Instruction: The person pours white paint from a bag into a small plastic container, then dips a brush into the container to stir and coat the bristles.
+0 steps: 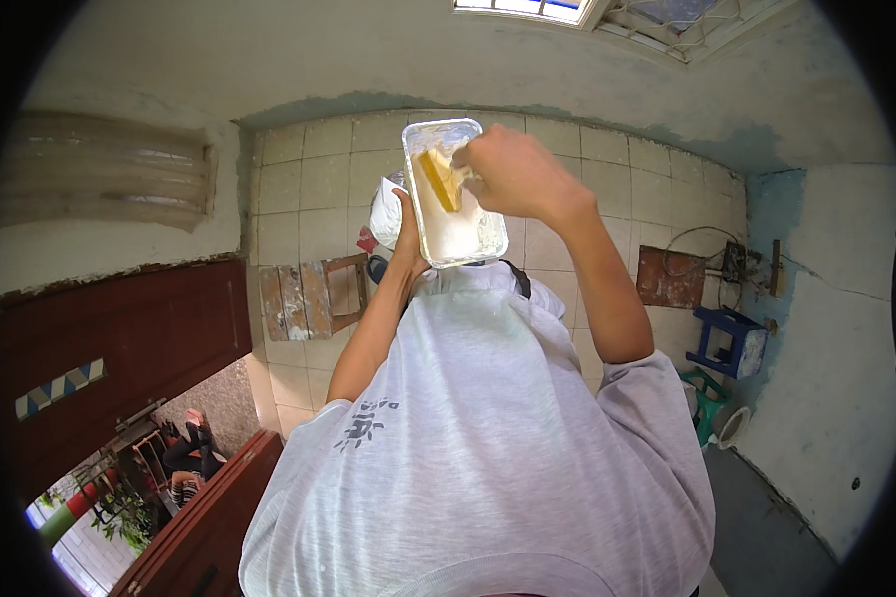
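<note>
In front of my chest, a white rectangular tray (415, 224) is tilted toward me, with white paste or powder (458, 234) spread over its bottom. Its left side rests in my left hand (408, 234), whose fingers curl round the edge and are partly hidden beneath. My right hand (503, 174) reaches in over the tray's right rim, closed on a flat yellow tool (434, 182) smeared with white. The tool's exact kind is not clear. Its yellow edge dips into the tray.
Beyond my left hand is a white bag-like thing (386, 217). A wooden stool (304, 298) stands on the tiled floor at left. On the right are a brown board (667, 277), a blue stool (729, 341) and a green stool (704, 403). A person (194, 453) sits beyond the doorway.
</note>
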{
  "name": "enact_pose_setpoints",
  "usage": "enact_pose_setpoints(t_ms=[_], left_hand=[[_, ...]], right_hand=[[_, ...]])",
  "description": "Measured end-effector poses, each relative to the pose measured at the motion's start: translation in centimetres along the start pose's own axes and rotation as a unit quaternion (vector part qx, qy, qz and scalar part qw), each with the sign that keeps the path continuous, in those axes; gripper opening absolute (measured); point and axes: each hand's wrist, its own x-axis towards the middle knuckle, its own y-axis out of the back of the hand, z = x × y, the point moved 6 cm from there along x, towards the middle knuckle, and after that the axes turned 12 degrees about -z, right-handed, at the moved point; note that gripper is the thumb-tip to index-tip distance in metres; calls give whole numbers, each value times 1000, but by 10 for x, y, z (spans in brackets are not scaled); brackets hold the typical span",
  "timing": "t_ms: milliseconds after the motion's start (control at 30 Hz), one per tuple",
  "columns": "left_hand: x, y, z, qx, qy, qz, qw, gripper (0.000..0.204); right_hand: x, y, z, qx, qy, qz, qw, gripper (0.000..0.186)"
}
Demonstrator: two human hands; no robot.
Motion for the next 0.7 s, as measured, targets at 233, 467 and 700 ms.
enact_pose_setpoints(t_ms=[233, 467, 700], left_hand=[[4, -3, -3, 9, 4, -3, 1000, 103], [2, 3, -4, 26, -18, -9, 999, 102], [3, 12, -7, -13, -28, -22, 999, 104]], right_hand=[[10, -31, -2, -100, -25, -55, 993, 17], [7, -36, 1, -40, -9, -70, 997, 21], [-9, -2, -5, -42, -26, -2, 999, 32]])
